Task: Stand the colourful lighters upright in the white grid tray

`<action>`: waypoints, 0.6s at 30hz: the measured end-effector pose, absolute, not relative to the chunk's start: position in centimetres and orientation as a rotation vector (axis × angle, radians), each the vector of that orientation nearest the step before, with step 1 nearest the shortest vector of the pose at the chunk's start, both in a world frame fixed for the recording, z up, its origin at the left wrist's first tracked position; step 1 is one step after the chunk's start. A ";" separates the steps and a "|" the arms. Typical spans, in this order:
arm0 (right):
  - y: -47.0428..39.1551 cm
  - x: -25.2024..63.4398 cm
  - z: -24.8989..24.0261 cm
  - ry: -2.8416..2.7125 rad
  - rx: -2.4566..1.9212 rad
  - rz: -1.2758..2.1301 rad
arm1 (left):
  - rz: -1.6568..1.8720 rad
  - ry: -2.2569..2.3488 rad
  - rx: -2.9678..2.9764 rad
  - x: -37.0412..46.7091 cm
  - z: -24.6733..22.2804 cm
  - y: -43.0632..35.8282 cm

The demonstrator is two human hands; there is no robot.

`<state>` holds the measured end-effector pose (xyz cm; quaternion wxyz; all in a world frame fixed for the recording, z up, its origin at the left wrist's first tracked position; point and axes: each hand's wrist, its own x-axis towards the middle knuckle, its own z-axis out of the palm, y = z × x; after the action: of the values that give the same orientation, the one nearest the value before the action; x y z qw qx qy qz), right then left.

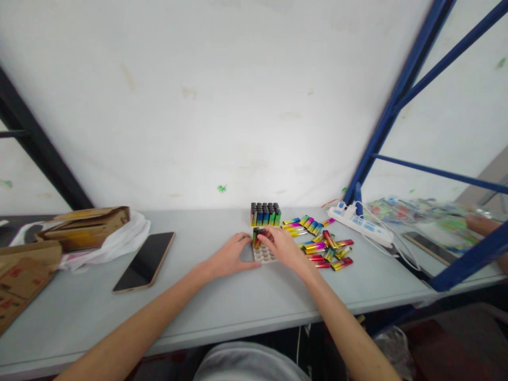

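Note:
A small pale tray with rows of round holes (263, 254) lies on the table in front of me. At its left side is my left hand (233, 255), with the thumb on the near corner and the fingers at the far corner, gripping it. Over the tray's far side, my right hand (281, 244) pinches a shiny lighter (256, 239). One or more lighters stand upright there, partly hidden by the fingers. Just behind, a block of upright lighters with black tops (265, 214) stands in tight rows. Loose metallic lighters (315, 247) in red, gold, blue and purple lie scattered to the right.
A phone (145, 262) lies to the left, near opened cardboard boxes (95, 227) and a white plastic bag (135, 230). At the right are a white power strip (361, 225) with cables and a blue metal frame (381, 132). Another person's hand (482, 225) shows beyond it.

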<state>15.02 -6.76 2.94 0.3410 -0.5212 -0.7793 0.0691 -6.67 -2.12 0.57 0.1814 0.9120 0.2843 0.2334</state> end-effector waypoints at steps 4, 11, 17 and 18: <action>-6.7 15.2 2.5 -2.088 -1.403 0.055 | 0.651 0.796 2.581 -6.7 0.5 -2.1; -7.5 14.5 2.5 -2.119 -1.446 -0.002 | 0.645 0.805 2.586 -6.7 0.3 -1.9; -8.0 14.8 3.6 -2.144 -1.517 0.038 | 0.626 0.803 2.607 -6.7 0.7 -2.1; -7.8 15.4 3.8 -2.157 -1.513 0.070 | 0.626 0.808 2.609 -6.7 0.8 -2.1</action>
<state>15.39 -7.83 3.80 0.2501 -0.5559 -0.7923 0.0258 -6.75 -2.14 0.77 0.1690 0.9177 0.2843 0.2200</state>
